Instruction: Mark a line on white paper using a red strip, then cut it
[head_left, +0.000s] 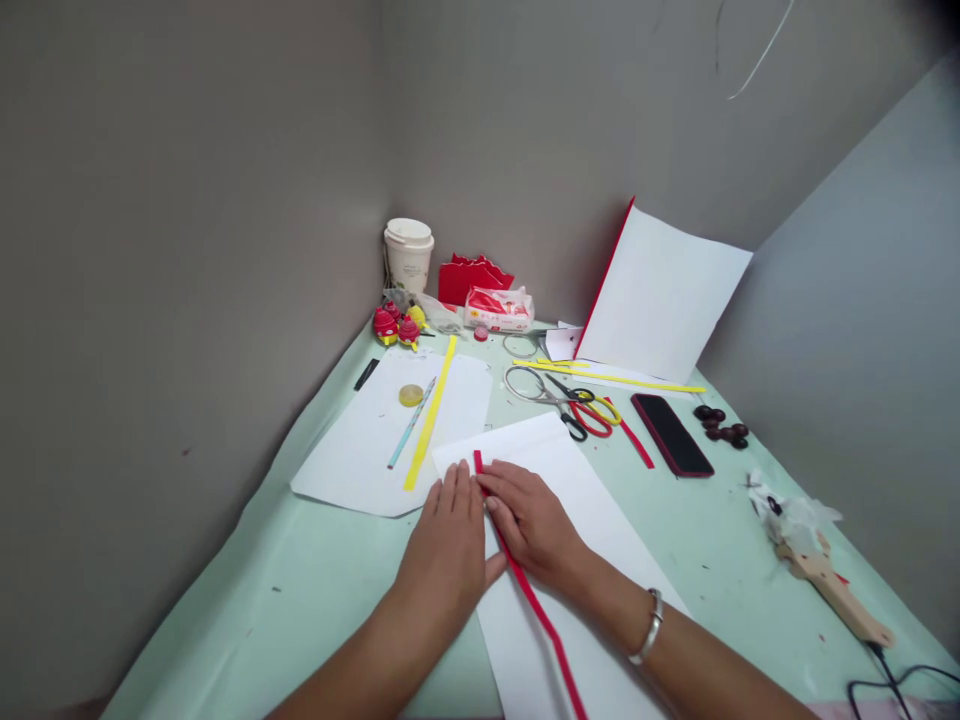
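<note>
The red strip [536, 603] is showing a smooth, matt, paper-like face, and the white sheet [600, 530] beneath is looking like flat, dull paper. The green table cover [330, 580] is giving off a soft plastic-like sheen. The bracelet [654, 625] is gleaming like polished metal. The phone [673, 435] is presenting a dark, glassy screen. The tissue packet [499, 309] is shining like thin plastic, while the wall [225, 200] is appearing matt.
</note>
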